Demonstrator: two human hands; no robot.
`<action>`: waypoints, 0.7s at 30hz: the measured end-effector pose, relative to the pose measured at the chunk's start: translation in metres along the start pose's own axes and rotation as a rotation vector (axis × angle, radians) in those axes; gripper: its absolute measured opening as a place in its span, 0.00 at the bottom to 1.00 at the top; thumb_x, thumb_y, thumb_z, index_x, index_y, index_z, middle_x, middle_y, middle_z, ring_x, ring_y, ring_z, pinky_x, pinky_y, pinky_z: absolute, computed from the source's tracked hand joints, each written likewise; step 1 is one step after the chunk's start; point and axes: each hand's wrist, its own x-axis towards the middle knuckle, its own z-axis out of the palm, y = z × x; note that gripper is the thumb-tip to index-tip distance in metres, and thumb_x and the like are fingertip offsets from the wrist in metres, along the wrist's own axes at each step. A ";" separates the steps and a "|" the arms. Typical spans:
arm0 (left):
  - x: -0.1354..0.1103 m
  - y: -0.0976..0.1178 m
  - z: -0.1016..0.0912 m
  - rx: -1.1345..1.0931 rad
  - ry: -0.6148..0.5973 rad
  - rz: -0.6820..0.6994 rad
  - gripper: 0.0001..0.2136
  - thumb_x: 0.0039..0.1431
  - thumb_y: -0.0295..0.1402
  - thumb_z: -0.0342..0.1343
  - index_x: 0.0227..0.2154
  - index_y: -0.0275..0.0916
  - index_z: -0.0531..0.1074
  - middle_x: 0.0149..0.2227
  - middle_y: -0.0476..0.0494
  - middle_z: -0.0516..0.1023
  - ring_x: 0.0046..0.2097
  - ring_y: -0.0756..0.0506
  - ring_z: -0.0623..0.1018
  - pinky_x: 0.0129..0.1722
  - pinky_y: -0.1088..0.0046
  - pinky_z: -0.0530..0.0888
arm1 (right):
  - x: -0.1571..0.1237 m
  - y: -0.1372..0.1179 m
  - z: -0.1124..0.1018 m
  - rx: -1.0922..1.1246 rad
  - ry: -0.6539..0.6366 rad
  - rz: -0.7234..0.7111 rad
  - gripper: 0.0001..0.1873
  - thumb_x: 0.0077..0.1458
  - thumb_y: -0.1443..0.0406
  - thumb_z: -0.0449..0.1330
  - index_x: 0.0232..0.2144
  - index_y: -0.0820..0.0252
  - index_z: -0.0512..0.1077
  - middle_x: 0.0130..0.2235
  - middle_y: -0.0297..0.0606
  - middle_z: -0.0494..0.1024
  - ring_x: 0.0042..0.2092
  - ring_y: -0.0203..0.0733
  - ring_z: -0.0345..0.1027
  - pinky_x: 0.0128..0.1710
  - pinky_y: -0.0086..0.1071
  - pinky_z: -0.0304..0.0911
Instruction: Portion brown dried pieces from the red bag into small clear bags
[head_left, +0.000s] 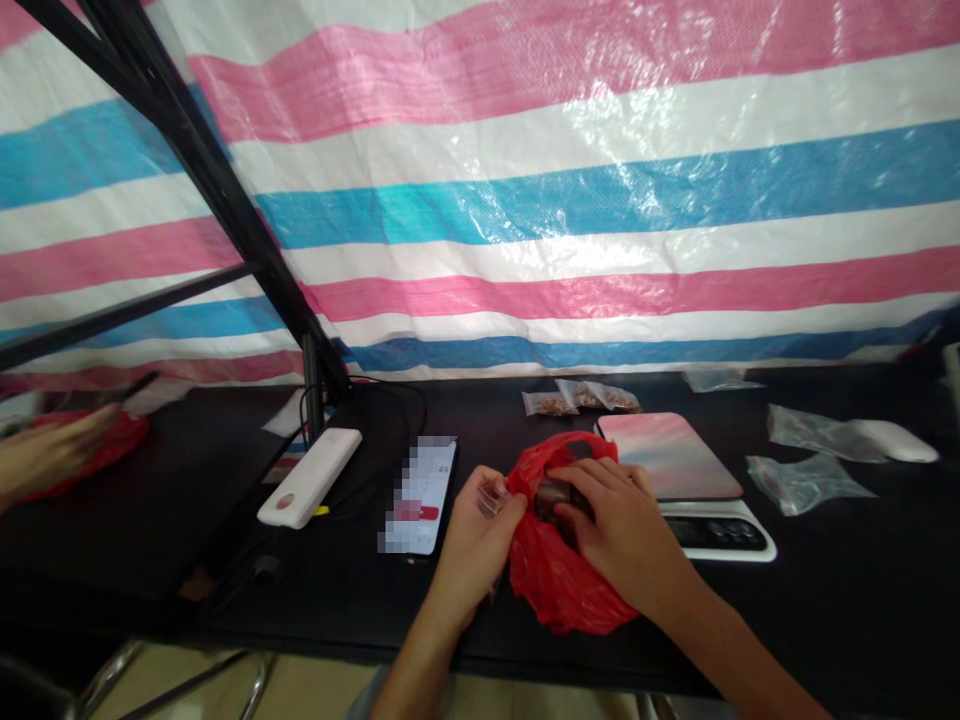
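A red plastic bag [562,585] lies on the black table [825,610] in front of me, with dark contents showing at its mouth. My left hand [480,540] is closed on a small clear plastic bag [491,497], right beside the red bag's left edge. My right hand [619,525] rests on top of the red bag, with its fingers curled into the opening among the dark contents.
A digital scale [675,460] with a shiny platform stands just right of the red bag. A phone [420,495] and a white power bank [309,476] lie to the left. Small filled bags [581,398] and empty clear bags [806,480] lie behind and right. Another person's hand [45,455] is at far left.
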 end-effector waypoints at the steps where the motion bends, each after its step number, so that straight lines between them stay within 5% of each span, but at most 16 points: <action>1: 0.000 0.000 0.000 -0.005 0.003 -0.003 0.12 0.52 0.36 0.63 0.29 0.41 0.64 0.27 0.56 0.64 0.28 0.53 0.66 0.30 0.79 0.63 | 0.000 0.000 0.001 0.017 -0.001 0.011 0.16 0.57 0.72 0.61 0.46 0.53 0.77 0.47 0.39 0.82 0.51 0.53 0.71 0.49 0.46 0.55; 8: 0.001 0.005 0.000 -0.023 0.028 0.041 0.15 0.53 0.42 0.64 0.30 0.41 0.64 0.30 0.54 0.68 0.32 0.52 0.70 0.35 0.78 0.68 | 0.002 0.006 0.002 0.177 0.067 0.089 0.17 0.56 0.71 0.58 0.46 0.53 0.77 0.46 0.40 0.84 0.49 0.51 0.74 0.50 0.48 0.59; 14: 0.004 -0.001 -0.002 0.322 0.171 0.261 0.09 0.60 0.38 0.60 0.34 0.42 0.66 0.33 0.52 0.69 0.32 0.50 0.69 0.34 0.75 0.67 | 0.003 0.007 -0.006 0.335 0.147 0.099 0.16 0.55 0.65 0.60 0.47 0.52 0.78 0.42 0.39 0.84 0.43 0.50 0.77 0.48 0.49 0.66; 21: -0.002 -0.003 0.000 0.575 0.146 0.372 0.03 0.62 0.31 0.58 0.35 0.42 0.68 0.36 0.49 0.71 0.40 0.45 0.73 0.40 0.70 0.68 | 0.001 -0.017 -0.011 0.309 0.213 -0.088 0.16 0.61 0.67 0.59 0.50 0.50 0.76 0.50 0.37 0.82 0.52 0.48 0.75 0.52 0.45 0.64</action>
